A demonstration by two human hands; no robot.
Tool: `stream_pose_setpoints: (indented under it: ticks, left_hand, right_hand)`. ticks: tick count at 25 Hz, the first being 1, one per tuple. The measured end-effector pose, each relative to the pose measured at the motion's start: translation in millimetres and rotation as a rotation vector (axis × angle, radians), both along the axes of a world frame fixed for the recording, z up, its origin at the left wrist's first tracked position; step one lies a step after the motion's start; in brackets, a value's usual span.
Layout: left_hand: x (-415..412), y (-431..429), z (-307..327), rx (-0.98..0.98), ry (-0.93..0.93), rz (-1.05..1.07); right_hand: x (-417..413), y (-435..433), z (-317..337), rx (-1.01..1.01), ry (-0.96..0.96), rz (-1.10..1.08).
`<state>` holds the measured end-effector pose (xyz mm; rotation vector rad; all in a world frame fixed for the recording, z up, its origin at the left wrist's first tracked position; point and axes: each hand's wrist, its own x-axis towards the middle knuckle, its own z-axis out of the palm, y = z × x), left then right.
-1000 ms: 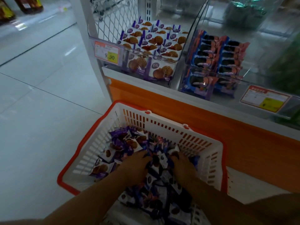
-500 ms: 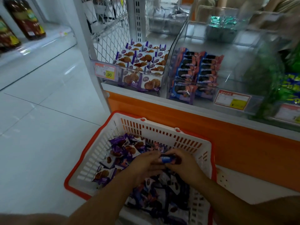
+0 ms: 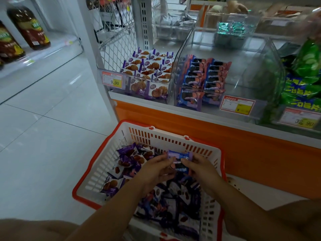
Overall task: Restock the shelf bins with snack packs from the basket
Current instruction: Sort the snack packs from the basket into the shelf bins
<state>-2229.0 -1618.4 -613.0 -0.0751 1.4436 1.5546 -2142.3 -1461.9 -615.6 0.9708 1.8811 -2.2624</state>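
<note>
1. My left hand [image 3: 156, 168] and right hand [image 3: 201, 168] meet over the far half of the basket [image 3: 173, 138], both raised above the heap inside it.
2. Between them I hold 1 blue and purple snack pack [image 3: 179, 160]. My left fingers pinch its left end and my right fingers curl round its right side. It sits at my fingertips, just ahead of both palms. Whether a 2nd pack lies under it I cannot tell.
3. The held pack is clear of the loose snack packs [image 3: 128, 159] that fill the basket below. These are purple ones with brown biscuits on the left and darker ones nearer my forearms.
4. The basket is white with an orange rim. It stands on the floor [image 3: 43, 136], close against the orange base of the shelf.
5. Up on the shelf, the left bin [image 3: 112, 68] holds rows of purple waffle packs [image 3: 147, 68] and carries a price tag [image 3: 112, 81] reading 9.90.
6. The middle bin [image 3: 243, 80] holds 2 rows of blue and pink sandwich packs [image 3: 203, 75] on its left side. The colours of the pack in my hands look like theirs.
7. Further right lie green bags [image 3: 302, 80].
8. Brown bottles [image 3: 28, 26] stand on a low shelf at the far left.
</note>
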Motion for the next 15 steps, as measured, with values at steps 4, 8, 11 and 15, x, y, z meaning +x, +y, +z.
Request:
stream_pose_setpoints:
  ticks: [4, 8, 11, 15]
  left_hand:
    - [-2, -1, 8, -0.04, 0.151, -0.095]
    - [-2, 1, 8, 0.063, 0.044, 0.012]
    - [-3, 3, 9, 0.042, 0.069, -0.024]
    - [-5, 4, 14, -0.016, 0.225, -0.035]
  right_hand:
    - [-1, 3, 5, 0.062, -0.05, 0.081]
    - [-2, 2, 1, -0.11, 0.003, -0.016]
    - [-1, 1, 9, -0.006, 0.004, -0.005]
    - [-3, 0, 20, 0.093, 0.018, 0.047]
